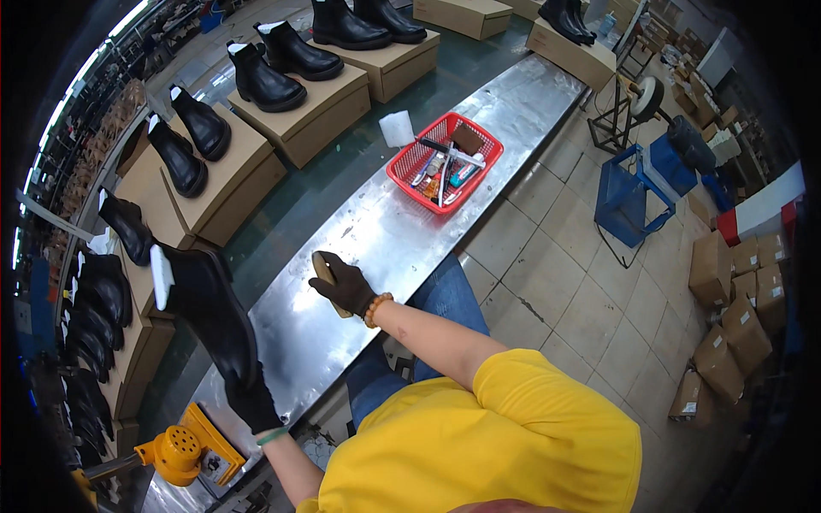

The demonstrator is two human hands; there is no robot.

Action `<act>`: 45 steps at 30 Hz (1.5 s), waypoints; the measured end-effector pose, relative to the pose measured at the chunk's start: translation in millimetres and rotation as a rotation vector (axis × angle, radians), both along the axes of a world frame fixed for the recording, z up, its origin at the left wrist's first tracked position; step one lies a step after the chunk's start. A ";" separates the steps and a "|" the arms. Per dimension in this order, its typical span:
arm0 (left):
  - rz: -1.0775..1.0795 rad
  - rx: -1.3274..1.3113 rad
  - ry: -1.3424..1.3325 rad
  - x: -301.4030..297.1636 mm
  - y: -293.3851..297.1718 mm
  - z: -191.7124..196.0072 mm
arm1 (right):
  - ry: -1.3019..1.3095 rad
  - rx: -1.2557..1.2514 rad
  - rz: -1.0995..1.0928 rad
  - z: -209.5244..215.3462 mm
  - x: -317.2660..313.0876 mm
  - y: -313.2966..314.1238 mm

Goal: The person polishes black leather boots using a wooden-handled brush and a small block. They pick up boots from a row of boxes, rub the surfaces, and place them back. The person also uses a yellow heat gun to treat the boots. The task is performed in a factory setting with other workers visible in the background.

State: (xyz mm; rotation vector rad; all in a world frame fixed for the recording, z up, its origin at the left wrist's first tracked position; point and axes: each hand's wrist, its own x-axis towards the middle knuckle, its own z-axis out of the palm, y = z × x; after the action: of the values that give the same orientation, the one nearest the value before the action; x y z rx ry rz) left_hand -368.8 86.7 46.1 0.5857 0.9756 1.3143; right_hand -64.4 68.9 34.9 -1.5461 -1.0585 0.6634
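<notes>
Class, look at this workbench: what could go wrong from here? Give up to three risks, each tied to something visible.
The black boot is held by the left hand alone, near its toe, so it might slip.

The white block juts past the rim of the red basket; a passing arm could knock it.

The yellow device appears close to the left hand, which might bump it.

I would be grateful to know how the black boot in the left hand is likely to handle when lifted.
The black boot is probably stiff, since its shaft shows no sag with the left hand at its toe. White stuffing at the opening may help hold its shape. Its smooth surface might feel slippery.
</notes>
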 end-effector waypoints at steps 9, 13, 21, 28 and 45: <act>-0.191 -0.132 -0.115 24.1 -92.9 -28.1 | -0.664 -0.266 0.198 19.4 29.1 -8.0; -0.360 -0.242 -0.107 59.0 -106.3 -16.2 | -0.829 -0.414 0.201 47.5 32.8 -15.8; -0.814 -0.289 0.682 65.1 -73.9 13.4 | -0.860 0.162 -0.073 43.4 96.0 -32.2; -0.653 -0.114 0.714 62.3 -56.3 20.8 | -1.142 -0.122 -0.509 53.4 310.5 -21.1; -0.145 0.381 0.691 51.9 -46.3 5.5 | -0.953 -0.747 -0.614 88.6 313.9 10.3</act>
State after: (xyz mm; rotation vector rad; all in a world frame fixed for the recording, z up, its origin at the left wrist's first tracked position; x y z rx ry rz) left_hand -316.9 40.4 51.7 1.4414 1.2063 1.1887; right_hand 249.4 79.2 123.6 -2.8260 -0.9144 -0.2106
